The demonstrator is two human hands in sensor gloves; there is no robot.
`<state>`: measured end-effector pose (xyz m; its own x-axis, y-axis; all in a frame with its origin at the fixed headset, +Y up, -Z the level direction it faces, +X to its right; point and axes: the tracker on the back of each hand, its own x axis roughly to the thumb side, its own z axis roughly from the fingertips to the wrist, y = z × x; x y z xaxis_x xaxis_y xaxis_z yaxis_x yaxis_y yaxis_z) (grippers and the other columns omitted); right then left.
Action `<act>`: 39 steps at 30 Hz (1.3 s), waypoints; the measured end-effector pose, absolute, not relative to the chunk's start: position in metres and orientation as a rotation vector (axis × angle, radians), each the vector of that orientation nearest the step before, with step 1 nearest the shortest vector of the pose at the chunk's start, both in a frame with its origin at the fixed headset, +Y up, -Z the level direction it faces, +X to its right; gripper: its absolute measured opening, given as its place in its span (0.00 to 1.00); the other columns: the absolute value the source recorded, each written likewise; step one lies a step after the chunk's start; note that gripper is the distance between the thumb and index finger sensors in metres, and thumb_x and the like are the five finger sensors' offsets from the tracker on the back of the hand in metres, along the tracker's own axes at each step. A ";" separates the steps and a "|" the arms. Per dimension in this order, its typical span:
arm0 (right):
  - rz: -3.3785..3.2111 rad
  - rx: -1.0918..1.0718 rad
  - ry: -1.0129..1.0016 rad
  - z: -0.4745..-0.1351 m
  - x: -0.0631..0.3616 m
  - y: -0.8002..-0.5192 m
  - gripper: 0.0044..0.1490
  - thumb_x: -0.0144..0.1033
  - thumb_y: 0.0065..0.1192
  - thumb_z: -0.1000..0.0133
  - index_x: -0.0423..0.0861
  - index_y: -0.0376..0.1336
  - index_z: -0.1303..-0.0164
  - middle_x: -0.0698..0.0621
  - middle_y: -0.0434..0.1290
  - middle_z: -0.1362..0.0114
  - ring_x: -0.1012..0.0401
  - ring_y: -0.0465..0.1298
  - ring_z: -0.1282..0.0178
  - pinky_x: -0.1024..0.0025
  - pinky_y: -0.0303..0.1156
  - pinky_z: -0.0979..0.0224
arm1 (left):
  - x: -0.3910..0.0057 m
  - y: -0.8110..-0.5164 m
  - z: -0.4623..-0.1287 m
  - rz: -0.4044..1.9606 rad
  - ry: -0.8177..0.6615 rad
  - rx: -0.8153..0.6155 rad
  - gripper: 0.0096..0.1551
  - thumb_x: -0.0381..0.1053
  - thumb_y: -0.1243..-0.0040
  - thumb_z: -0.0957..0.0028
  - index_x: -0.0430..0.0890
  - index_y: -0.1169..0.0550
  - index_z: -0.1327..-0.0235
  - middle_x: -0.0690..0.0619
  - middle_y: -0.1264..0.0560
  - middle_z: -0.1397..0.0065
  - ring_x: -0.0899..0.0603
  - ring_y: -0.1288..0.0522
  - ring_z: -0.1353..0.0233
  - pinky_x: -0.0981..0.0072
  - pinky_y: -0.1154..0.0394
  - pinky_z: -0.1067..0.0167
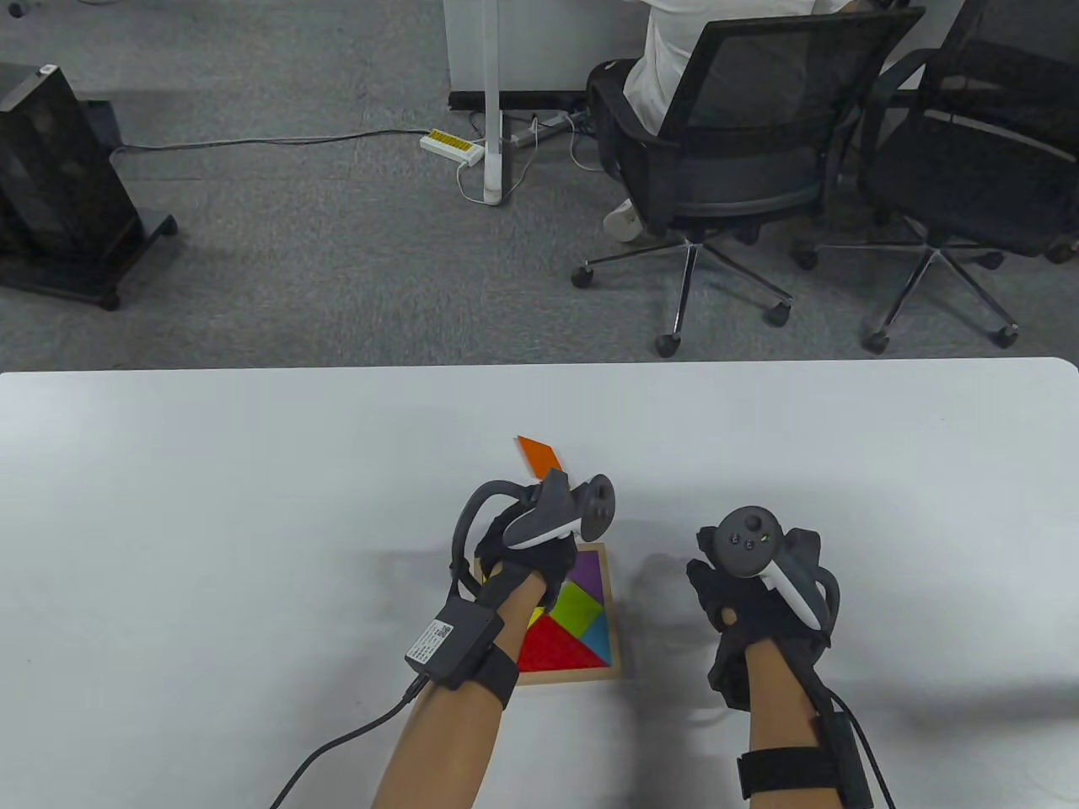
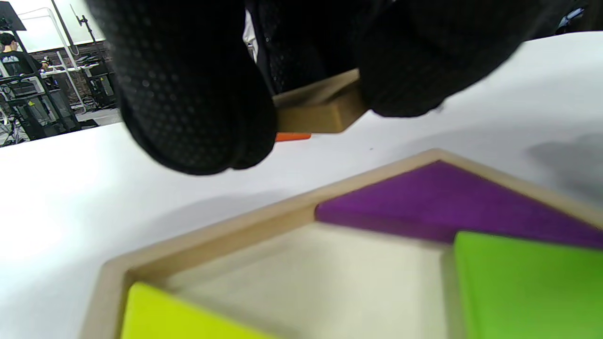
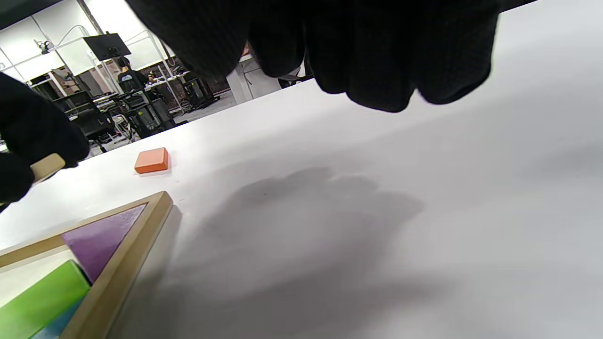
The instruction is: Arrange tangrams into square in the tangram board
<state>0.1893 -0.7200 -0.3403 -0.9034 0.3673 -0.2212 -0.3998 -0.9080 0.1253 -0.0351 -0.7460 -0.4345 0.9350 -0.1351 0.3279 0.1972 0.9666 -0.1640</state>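
Note:
The wooden tangram board (image 1: pixel 620 628) lies near the table's front edge. It holds a purple triangle (image 1: pixel 590 569), a green square (image 1: pixel 577 607), a red triangle (image 1: pixel 556 649), a blue piece (image 1: pixel 600 636) and a yellow piece (image 1: pixel 535 615). In the left wrist view an empty slot (image 2: pixel 320 268) shows between the yellow piece, the purple triangle and the green square. My left hand (image 1: pixel 497 548) hovers over the board's far left part and pinches a tan wooden piece (image 2: pixel 325 115). An orange piece (image 1: pixel 539 455) lies on the table beyond the board. My right hand (image 1: pixel 729 590) hangs right of the board, fingers loosely curled, holding nothing.
The white table (image 1: pixel 253 506) spreads wide on both sides of the board. Beyond its far edge stand two black office chairs (image 1: pixel 759 152), with a person seated in the left one, a desk leg (image 1: pixel 491 101) and a black cabinet (image 1: pixel 59 177).

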 end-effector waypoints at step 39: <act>2.752 -0.252 0.294 -0.339 0.180 -0.717 0.39 0.42 0.61 0.42 0.41 0.60 0.21 0.36 0.62 0.18 0.36 0.71 0.26 0.36 0.69 0.26 | -0.037 -0.766 -0.400 -0.341 -0.323 -0.227 0.30 0.57 0.30 0.49 0.45 0.19 0.37 0.40 0.14 0.40 0.41 0.08 0.57 0.67 0.07 0.62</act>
